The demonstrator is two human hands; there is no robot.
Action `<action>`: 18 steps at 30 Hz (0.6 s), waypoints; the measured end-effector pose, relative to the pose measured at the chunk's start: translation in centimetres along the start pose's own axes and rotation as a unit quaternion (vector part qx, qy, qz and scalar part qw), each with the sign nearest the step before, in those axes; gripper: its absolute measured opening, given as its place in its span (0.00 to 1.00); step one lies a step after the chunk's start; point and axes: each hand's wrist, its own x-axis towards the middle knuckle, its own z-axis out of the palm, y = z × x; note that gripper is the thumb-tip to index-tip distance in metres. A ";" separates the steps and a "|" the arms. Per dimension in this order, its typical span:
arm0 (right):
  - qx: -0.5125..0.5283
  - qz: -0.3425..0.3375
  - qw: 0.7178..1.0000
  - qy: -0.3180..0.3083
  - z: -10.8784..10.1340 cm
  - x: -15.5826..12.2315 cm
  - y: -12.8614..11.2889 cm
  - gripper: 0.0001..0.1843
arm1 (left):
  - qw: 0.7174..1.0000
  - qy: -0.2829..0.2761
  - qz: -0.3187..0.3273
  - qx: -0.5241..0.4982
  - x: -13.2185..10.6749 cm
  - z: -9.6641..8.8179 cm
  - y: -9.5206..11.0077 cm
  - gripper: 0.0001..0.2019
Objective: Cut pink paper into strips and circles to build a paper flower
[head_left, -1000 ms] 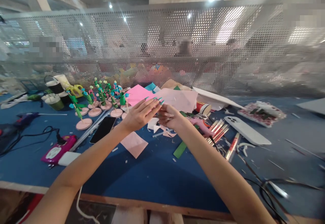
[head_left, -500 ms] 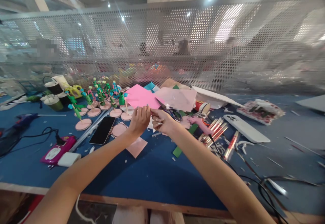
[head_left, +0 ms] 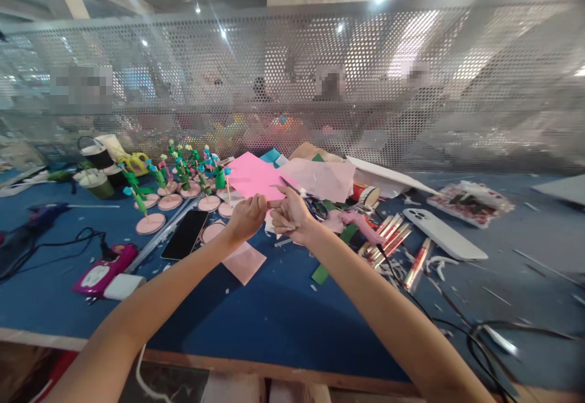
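Note:
My left hand and my right hand meet over the middle of the table. Both have their fingers curled in, and whatever they pinch is too small or hidden to name. Just beyond them lies a bright pink sheet, with a paler pink sheet to its right. Scissors rest right behind my right hand. A small light pink paper square lies below my left hand, partly over a round pink disc.
Left of my hands stand several green paper plants on pink discs, beside a black phone and a magenta power strip. To the right are a pink glue gun, glue-stick-like rods, a white phone and loose cables.
My right hand has turned, its index finger now stretching up and left over the left hand's fingertips. My left hand has shifted slightly down and left, its fingers more tightly curled.

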 end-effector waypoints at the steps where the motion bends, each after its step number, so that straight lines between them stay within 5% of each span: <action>1: -0.013 -0.004 1.000 -0.003 0.0 0.0 0.0 0.27 | 1.000 -0.021 0.002 0.004 0.0 -0.2 -0.1 0.08; 8: -0.175 -0.129 0.973 0.080 -0.1 0.0 0.4 0.30 | 0.992 -0.111 0.064 0.002 0.3 -1.3 -0.4 0.09; 13: -0.260 -0.211 0.938 0.091 -0.2 -0.4 0.4 0.31 | 0.992 -0.104 0.052 -0.043 0.2 -1.0 -0.3 0.11; 18: -0.343 -0.213 0.907 0.122 -0.2 -0.5 0.3 0.37 | 0.987 -0.075 0.043 -0.132 0.1 -0.3 -0.4 0.13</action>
